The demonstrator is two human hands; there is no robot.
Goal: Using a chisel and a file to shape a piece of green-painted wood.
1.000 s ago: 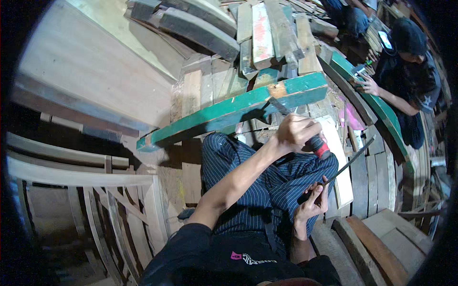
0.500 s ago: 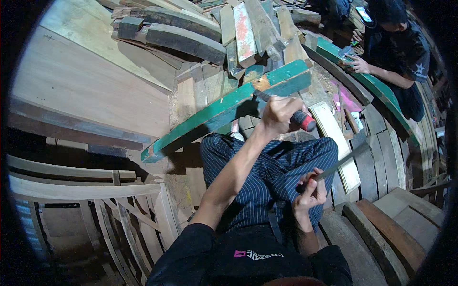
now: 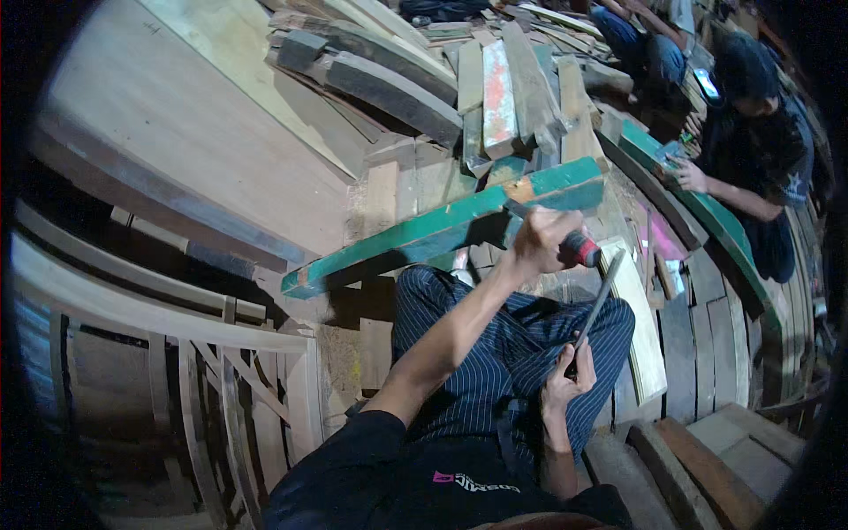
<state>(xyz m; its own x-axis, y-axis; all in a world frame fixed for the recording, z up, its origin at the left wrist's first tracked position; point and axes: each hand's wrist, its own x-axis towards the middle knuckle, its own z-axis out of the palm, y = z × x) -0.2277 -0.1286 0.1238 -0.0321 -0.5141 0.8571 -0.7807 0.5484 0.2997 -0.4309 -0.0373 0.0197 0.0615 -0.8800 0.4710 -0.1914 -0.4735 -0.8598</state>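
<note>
A green-painted wooden beam [image 3: 415, 231] lies slantwise in front of my crossed legs, with bare wood showing near its right end. My left hand [image 3: 541, 240] is closed round a chisel [image 3: 583, 249] with a red and black handle. Its dark blade reaches the beam beside the bare patch; whether the edge touches cannot be made out. Above my right thigh, my right hand [image 3: 568, 382] grips the lower end of a long, narrow grey bar [image 3: 602, 296], perhaps metal. The bar tilts up and to the right, its tip close to the chisel handle.
A pale board [image 3: 638, 340] lies right of my knee. Mixed timber offcuts [image 3: 499, 102] are piled beyond the beam. Large panels [image 3: 190, 141] and slatted frames [image 3: 221, 397] stand left. At the far right, another person [image 3: 751, 150] works at a second green beam [image 3: 720, 216].
The grey bar has swung from pointing right to pointing up, towards the chisel handle. My left hand keeps the chisel at the same part of the beam. The whole view has shifted.
</note>
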